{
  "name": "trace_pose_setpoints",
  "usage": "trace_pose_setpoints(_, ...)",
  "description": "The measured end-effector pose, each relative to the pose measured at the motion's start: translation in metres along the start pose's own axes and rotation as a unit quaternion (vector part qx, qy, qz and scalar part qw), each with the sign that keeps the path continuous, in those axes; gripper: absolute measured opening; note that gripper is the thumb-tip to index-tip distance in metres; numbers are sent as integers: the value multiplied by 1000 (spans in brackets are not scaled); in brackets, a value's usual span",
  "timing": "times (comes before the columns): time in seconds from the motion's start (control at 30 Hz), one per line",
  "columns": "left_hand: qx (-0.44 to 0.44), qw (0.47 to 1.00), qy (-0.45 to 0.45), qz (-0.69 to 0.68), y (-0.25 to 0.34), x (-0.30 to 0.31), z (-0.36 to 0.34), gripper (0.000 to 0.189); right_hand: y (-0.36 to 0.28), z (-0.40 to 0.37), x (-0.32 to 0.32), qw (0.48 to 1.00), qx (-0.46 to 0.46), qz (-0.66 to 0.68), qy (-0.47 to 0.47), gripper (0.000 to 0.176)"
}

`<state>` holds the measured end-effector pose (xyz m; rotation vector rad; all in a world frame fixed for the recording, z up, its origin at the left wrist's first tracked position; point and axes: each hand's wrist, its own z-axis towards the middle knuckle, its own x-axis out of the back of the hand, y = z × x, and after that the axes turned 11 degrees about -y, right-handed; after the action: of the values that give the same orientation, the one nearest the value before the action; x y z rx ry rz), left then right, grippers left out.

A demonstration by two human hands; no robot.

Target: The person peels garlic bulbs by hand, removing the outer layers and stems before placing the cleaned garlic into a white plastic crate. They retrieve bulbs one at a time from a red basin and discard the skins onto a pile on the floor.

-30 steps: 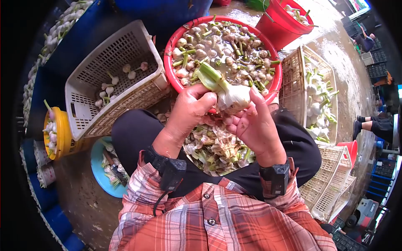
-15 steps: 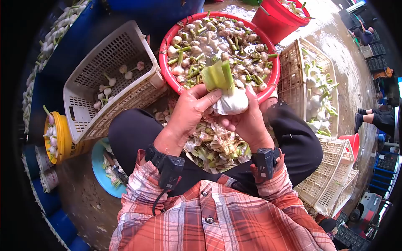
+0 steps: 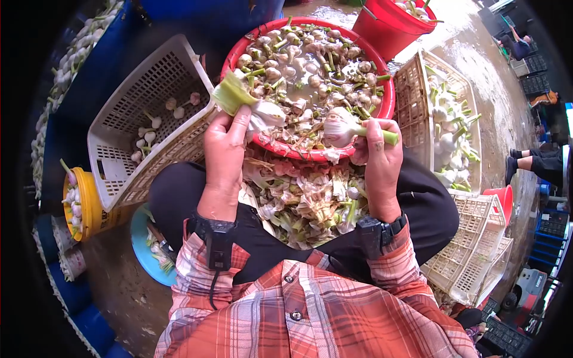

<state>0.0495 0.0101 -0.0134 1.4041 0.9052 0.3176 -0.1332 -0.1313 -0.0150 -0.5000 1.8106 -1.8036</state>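
Note:
Between the thumb and fingers of my left hand (image 3: 224,152) is a peeled-off garlic skin (image 3: 239,98), green at the stalk end and white at the other. My right hand (image 3: 382,161) pinches a garlic bulb (image 3: 341,127) by its short green stem, the pale pink-white head pointing left. Both hands are held above the near rim of a red basin (image 3: 391,98), apart from each other. Many garlic bulbs float in the basin's water. Below, between my legs, lies a heap of stripped garlic skins (image 3: 310,206).
To the left stand a white crate (image 3: 158,158) with a few bulbs, a yellow bucket (image 3: 92,209) and a blue basin (image 3: 143,253). On the right are a crate of garlic (image 3: 450,131) and stacked crates (image 3: 459,244). A red bucket (image 3: 385,27) stands behind. People are at far right.
My hands have moved apart. The skin has come off the bulb and gone left with my left hand, while the bulb has gone right with my right hand.

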Motion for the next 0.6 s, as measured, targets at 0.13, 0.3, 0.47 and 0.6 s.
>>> trace_pose_setpoints(0.13, 136, 816, -376, 418, -22, -11, -24, 30, -11, -12, 7, 996, 31, -37, -69, 16)
trace_pose_setpoints(0.3, -130, 898, -143, 395, -9, -42, -26, 26, -15, -26, -9, 914, 191, -350, -74, 17)
trace_pose_setpoints(0.47, -250, 831, -120, 483, -21, -37, -22, 25, -10, -29, -32, 877, 233, -409, -93, 20)
trace_pose_setpoints(0.6, -291, 750, -92, 587, -17, -37, -18, 10, -11, -30, -36, 892, 205, -387, -108, 18)
